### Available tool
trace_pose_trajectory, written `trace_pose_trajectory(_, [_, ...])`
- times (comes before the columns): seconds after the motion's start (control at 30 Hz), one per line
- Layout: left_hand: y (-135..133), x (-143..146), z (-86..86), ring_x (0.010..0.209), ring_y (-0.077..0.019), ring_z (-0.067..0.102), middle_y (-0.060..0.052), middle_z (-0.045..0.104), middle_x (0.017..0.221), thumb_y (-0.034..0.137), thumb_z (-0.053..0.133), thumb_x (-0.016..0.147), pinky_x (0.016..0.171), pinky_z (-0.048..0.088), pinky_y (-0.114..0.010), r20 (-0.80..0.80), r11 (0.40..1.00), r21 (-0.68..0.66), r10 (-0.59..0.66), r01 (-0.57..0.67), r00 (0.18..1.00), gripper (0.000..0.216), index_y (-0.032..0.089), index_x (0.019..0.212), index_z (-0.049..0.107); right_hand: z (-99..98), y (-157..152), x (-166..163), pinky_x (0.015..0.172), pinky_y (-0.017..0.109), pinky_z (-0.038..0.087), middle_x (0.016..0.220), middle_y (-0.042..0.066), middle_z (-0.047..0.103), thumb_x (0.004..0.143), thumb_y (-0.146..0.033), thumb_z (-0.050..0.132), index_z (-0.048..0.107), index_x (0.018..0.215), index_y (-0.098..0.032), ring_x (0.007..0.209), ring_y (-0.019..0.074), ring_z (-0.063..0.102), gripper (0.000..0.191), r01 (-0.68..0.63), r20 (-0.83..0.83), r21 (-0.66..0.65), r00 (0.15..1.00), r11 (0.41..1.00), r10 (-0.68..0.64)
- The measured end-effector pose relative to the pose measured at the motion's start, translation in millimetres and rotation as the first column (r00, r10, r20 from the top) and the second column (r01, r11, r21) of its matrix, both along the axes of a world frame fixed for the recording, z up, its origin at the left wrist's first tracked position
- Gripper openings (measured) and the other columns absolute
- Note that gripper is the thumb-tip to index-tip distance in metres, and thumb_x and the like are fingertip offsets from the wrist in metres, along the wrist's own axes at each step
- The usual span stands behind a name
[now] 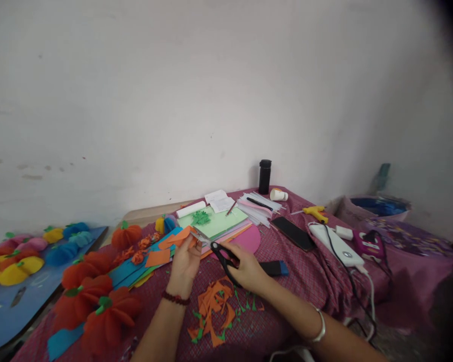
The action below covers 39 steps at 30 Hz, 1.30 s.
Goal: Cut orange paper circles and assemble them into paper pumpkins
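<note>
My left hand (186,259) pinches a piece of orange paper (181,235) near the middle of the cloth-covered table. In my right hand (245,266) is a pair of black-handled scissors (222,255), its blades pointing left at the paper by my left fingertips. Whether the blades touch the paper is too small to tell. Below the hands lies a heap of orange and green paper scraps (213,306). Orange cut pieces (158,258) and blue paper sheets (130,271) rest left of my left hand. Behind the scissors is a light green sheet (222,221) bearing small green cutouts (201,217).
Red-orange paper pumpkins (113,319) crowd the table's left side, beside a blue board (11,322) with colourful ones. Rightward are a phone (293,233), a yellow glue gun (316,213), a white power bank (335,245) and cables. A black bottle (265,177) stands near the wall.
</note>
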<state>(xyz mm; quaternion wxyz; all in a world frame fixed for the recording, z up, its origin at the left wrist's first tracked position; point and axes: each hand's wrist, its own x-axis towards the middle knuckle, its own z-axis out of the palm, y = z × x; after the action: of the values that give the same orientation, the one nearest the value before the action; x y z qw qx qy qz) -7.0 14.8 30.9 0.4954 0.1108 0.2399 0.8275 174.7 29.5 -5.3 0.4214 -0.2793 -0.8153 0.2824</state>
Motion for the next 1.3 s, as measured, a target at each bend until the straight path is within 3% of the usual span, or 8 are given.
trace_pose_trajectory(0.2, [-0.5, -1.0, 0.6, 0.062, -0.0087, 0.065, -0.001, 0.069, 0.071, 0.0, 0.054, 0.083, 0.058, 0.052, -0.019, 0.066, 1.0, -0.023, -0.011, 0.012, 0.998, 0.015, 0.013, 0.08, 0.062, -2.1, 1.4, -1.0, 0.097, 0.037, 0.045, 0.122, 0.007, 0.064, 0.073, -0.009, 0.057, 0.055, 0.131, -0.022, 0.109, 0.0214, 0.06, 0.059, -0.01, -0.035, -0.041, 0.999, 0.999, 0.008])
trace_pose_trajectory(0.7, [0.3, 1.6, -1.8, 0.064, -0.0096, 0.066, -0.001, 0.07, 0.076, 0.0, 0.056, 0.082, 0.057, 0.052, -0.019, 0.044, 0.999, -0.037, 0.008, -0.006, 0.999, 0.016, 0.014, 0.083, 0.064, -4.9, 1.0, -1.3, 0.097, 0.039, 0.045, 0.12, 0.006, 0.066, 0.076, -0.01, 0.057, 0.057, 0.13, -0.024, 0.11, 0.0231, 0.061, 0.056, -0.042, -0.011, -0.011, 0.999, 0.999, 0.042])
trace_pose_trajectory(1.13, [1.7, 4.7, -0.5, 0.064, -0.0092, 0.066, -0.001, 0.07, 0.074, 0.001, 0.054, 0.083, 0.063, 0.053, -0.02, -0.003, 0.998, -0.053, 0.029, -0.029, 1.0, 0.017, 0.014, 0.086, 0.065, -7.7, -3.3, 0.3, 0.093, 0.037, 0.047, 0.118, 0.007, 0.067, 0.072, -0.008, 0.057, 0.057, 0.13, -0.025, 0.105, 0.0228, 0.062, 0.061, 0.035, 0.004, -0.016, 0.999, 0.999, -0.035])
trace_pose_trajectory(1.3, [2.1, 2.4, -3.8, 0.064, -0.0095, 0.066, -0.001, 0.07, 0.075, 0.001, 0.059, 0.08, 0.059, 0.051, -0.02, 0.013, 0.997, -0.072, 0.028, -0.027, 1.0, 0.015, 0.014, 0.081, 0.064, -10.8, -2.4, 0.1, 0.096, 0.038, 0.045, 0.121, 0.006, 0.065, 0.071, -0.007, 0.055, 0.056, 0.131, -0.026, 0.11, 0.0228, 0.06, 0.063, 0.036, -0.019, -0.022, 0.999, 0.999, -0.036])
